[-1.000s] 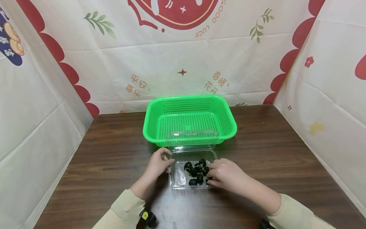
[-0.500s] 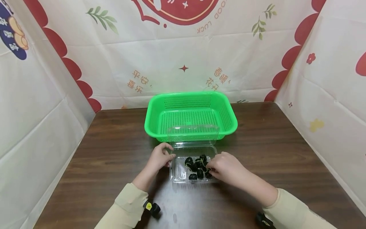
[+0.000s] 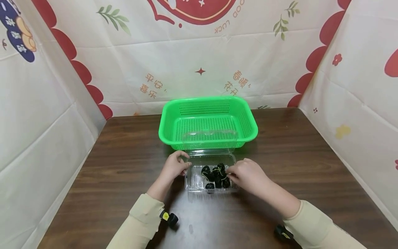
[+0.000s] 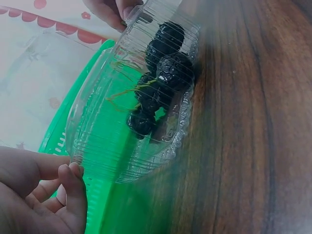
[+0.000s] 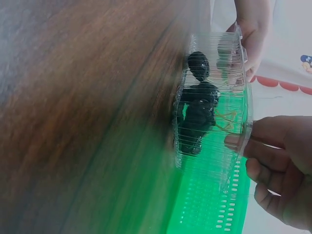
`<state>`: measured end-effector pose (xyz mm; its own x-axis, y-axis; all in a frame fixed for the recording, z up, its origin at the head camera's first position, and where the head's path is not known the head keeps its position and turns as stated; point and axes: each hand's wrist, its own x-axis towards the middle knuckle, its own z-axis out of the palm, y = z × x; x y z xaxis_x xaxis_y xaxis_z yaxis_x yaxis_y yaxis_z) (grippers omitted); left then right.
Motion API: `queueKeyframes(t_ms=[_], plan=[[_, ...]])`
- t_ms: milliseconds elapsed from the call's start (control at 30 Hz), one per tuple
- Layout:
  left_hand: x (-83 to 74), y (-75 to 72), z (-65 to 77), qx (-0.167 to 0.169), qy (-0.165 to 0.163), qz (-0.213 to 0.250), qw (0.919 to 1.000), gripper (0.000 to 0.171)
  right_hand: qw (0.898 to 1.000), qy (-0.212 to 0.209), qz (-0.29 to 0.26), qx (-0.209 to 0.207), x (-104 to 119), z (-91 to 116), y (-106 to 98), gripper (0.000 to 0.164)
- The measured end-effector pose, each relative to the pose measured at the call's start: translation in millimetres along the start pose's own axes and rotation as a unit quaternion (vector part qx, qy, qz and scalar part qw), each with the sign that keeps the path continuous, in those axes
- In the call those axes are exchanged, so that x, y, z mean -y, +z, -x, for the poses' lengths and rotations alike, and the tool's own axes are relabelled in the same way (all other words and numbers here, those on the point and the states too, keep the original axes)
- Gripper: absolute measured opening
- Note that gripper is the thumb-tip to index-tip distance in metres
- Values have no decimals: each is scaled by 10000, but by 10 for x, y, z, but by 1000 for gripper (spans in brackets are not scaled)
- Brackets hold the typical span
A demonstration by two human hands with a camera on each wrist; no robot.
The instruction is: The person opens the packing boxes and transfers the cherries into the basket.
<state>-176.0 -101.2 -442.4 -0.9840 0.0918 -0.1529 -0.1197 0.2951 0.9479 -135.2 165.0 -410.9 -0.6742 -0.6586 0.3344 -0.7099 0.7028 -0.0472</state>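
Note:
A clear plastic clamshell box (image 3: pixel 199 189) stands on the table with its lid (image 3: pixel 209 136) raised. Inside lie several dark, shiny round fruits (image 3: pixel 214 174) with thin yellow-green stems, like dark cherries, mostly toward the right half. My left hand (image 3: pixel 175 164) pinches the box's left rim between thumb and fingers, as the left wrist view also shows. My right hand (image 3: pixel 248 174) is at the box's right rim with curled fingers, fingertips reaching in beside the fruits and stems. Whether those fingertips pinch a stem, the rim or nothing cannot be made out.
A green perforated plastic basket (image 3: pixel 164 129) stands right behind the box, partly covered by the clear lid. Brown wooden table (image 3: pixel 130 138) lies around them. A printed white cloth (image 3: pixel 192 52) hangs along the back and both sides.
The head view has tilted, so everything sits a little higher. My right hand has moved slightly back along the box's right side, uncovering a fruit at the front right corner. The left hand keeps its hold.

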Motion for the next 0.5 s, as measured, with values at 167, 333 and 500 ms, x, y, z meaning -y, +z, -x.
queueKeyframes(t_ms=[167, 333, 500], plan=[[2, 14, -33, -39, 42, 21, 10000, 27, 9995, 190, -43, -228, -15, -11, -75, 6], [4, 17, -22, -39, 11, 39, 10000, 27, 9977, 425, -175, -502, -29, -7, -166, 4], [16, 23, 26, 3, -92, 65, 9999, 26, 9948, 533, -252, -829, -40, 24, -266, 8]])
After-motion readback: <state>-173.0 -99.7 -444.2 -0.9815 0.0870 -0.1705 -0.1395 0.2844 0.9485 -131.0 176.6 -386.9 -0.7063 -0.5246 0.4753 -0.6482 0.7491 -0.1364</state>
